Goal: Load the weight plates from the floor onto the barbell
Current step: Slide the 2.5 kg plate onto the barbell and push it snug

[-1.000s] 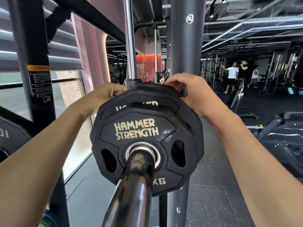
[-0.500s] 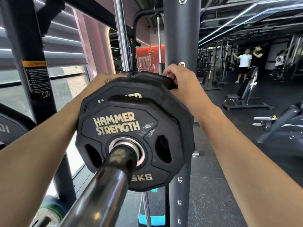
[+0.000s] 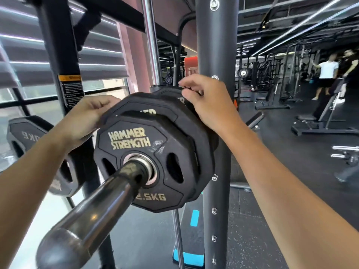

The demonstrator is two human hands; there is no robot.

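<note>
1. The left hand (image 3: 88, 117) curls its fingers over the upper left rim of the second plate (image 3: 139, 105), gripping it from behind the front plate.
2. The right hand (image 3: 208, 102) has its fingers bent round the top rim of the rear plate (image 3: 169, 91), thumb side toward the camera, clamped on that rim.
3. The front plate (image 3: 147, 164), black, marked HAMMER STRENGTH and 2.5KG, sits threaded on the barbell sleeve (image 3: 101, 208), pressed against the second plate.
4. All three plates are on the sleeve, stacked face to face near its inner end; the rear one stands slightly apart at its top.
5. The sleeve's rounded outer end points toward the lower left corner of the view, bare of plates.
6. A dark rack upright (image 3: 217, 133) rises just behind the plates on the right.
7. A stored plate (image 3: 29, 136) hangs on the frame at the left, well apart from the barbell.
8. A black post with a warning label (image 3: 71, 88) stands behind the left hand.
9. Two people (image 3: 328, 74) stand far off at the right, blurred.
</note>
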